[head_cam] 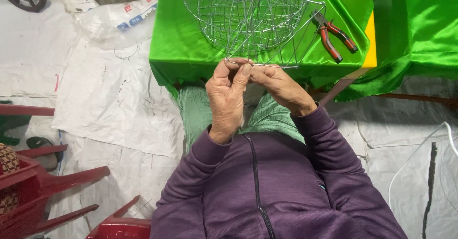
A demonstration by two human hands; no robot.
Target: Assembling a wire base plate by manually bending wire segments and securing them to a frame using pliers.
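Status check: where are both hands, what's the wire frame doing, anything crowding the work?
Left hand and right hand pinch the near rim of the wire frame together. Frame rests on green cloth. Red-handled pliers lie clear, off to the right.

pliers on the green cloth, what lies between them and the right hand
In the head view, between the red-handled pliers and the right hand lie the wire frame's thin rods over bare green cloth.
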